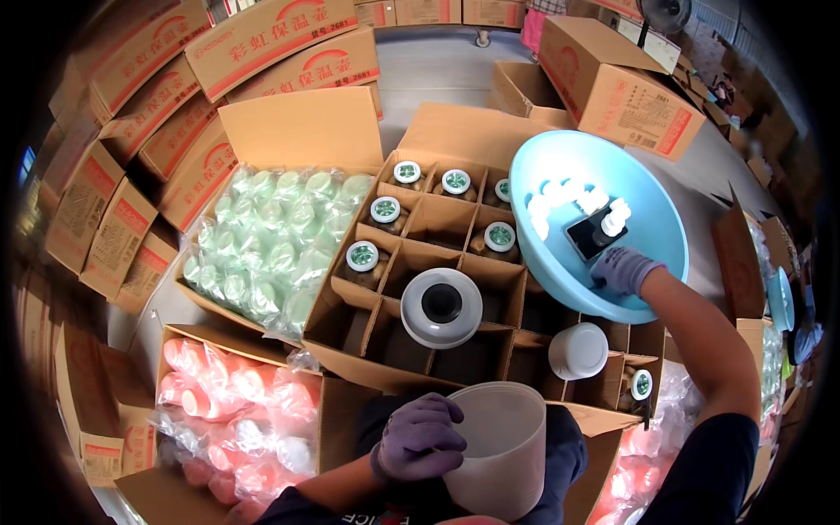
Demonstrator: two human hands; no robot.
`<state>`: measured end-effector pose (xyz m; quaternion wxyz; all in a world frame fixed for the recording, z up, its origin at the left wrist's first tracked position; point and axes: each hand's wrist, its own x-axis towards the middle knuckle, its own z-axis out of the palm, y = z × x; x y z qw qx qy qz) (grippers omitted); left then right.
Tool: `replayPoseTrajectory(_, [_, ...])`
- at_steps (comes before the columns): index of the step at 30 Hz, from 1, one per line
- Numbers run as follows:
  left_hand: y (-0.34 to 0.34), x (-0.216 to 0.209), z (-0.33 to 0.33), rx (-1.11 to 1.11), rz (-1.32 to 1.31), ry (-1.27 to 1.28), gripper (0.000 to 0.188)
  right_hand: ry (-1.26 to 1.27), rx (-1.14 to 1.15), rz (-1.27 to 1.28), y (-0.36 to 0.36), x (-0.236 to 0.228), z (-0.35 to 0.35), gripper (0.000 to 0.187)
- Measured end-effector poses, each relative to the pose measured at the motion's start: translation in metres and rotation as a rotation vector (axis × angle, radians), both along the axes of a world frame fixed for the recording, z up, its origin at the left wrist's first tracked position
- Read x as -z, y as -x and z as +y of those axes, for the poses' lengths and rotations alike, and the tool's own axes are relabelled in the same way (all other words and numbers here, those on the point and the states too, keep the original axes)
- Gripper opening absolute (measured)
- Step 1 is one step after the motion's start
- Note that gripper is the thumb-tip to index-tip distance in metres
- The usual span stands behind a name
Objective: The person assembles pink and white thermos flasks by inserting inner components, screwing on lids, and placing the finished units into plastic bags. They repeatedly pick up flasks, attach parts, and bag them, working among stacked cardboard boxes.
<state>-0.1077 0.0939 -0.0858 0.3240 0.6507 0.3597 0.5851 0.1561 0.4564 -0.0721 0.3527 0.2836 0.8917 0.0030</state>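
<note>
My right hand (pixel 626 271), in a purple-grey glove, reaches into a light blue basin (pixel 542 267). Its fingers are curled down against the basin's inside; their tips are hidden. Just beyond them lies a black squarish object (pixel 581 238) with white plastic pieces (pixel 616 216) on and around it. My left hand (pixel 423 439), gloved alike, is closed with curled fingers, against the side of a translucent white plastic tub (pixel 500 437) at my lap. What those fingers hold, if anything, is hidden.
A divided carton (pixel 418 273) ahead holds several flasks with green-patterned tops (pixel 456 182). On it rest a grey-white round piece with a dark opening (pixel 442 308) and a white cup (pixel 578 351). Cartons of bagged green (pixel 282 254) and pink parts (pixel 241 394) stand left; stacked cartons (pixel 280 39) rise behind.
</note>
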Motion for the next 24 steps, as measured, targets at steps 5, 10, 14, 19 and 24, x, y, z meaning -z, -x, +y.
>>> replayPoseTrajectory(5, [-0.009, 0.003, -0.001, -0.1, -0.026, -0.011, 0.008, -0.221, 0.034, 0.87, -0.006, -0.085, -0.051, 0.012])
replayPoseTrajectory(10, [-0.015, 0.023, -0.02, -0.616, -0.112, 0.29, 0.007, 0.091, 0.242, 1.423, -0.054, -0.119, -0.23, 0.009])
replayPoseTrajectory(14, [-0.019, -0.007, -0.012, -0.832, 0.578, 0.038, 0.034, 0.308, 0.771, 1.626, -0.081, -0.07, -0.373, 0.04])
replayPoseTrajectory(19, [-0.032, 0.02, -0.032, 0.012, -0.851, 0.588, 0.064, 0.416, 0.799, 1.989, -0.073, -0.059, -0.455, 0.049])
replayPoseTrajectory(24, [-0.055, 0.024, -0.065, -0.267, 0.132, 0.325, 0.05, 0.256, 0.771, 1.921, -0.089, -0.066, -0.476, 0.045])
